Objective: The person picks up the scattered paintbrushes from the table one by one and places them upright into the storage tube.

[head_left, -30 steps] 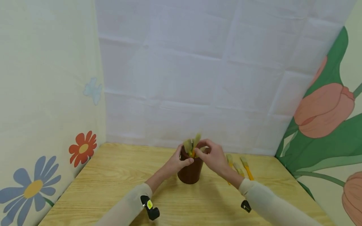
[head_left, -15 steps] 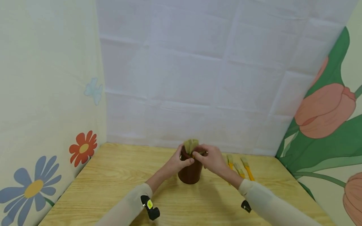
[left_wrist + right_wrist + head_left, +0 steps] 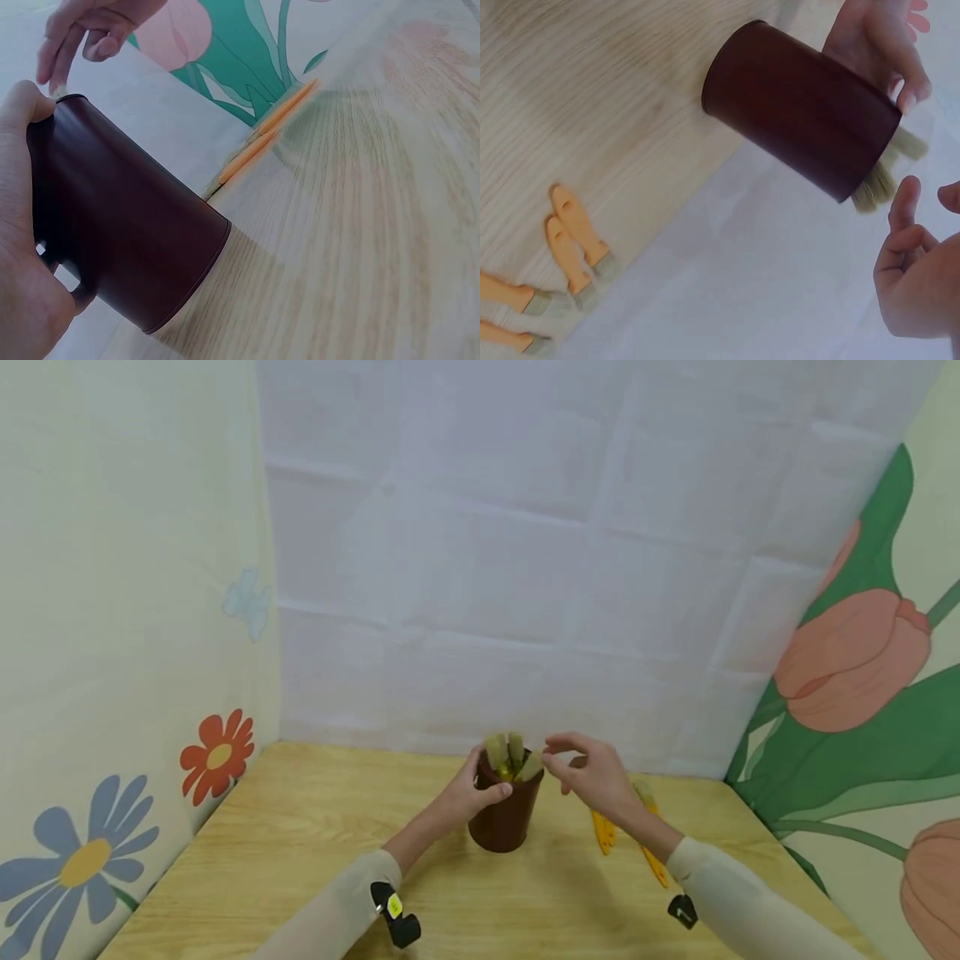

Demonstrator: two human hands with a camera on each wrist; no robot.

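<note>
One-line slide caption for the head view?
Left hand grips brown cup of brushes; right hand hovers empty beside it.

Wooden table (image 3: 300, 852), flowered wall panels (image 3: 112, 610), white creased backdrop (image 3: 487, 527)

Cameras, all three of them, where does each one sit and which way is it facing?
Head: worn on the head, looking forward and down at the table; both sleeves, the left hand gripping the cup and the right hand show.
Left wrist: behind the left hand, facing past the cup toward the tulip wall.
Right wrist: under the right hand, facing the cup and the brushes lying on the table.
Shared: all three see the cup and both hands.
</note>
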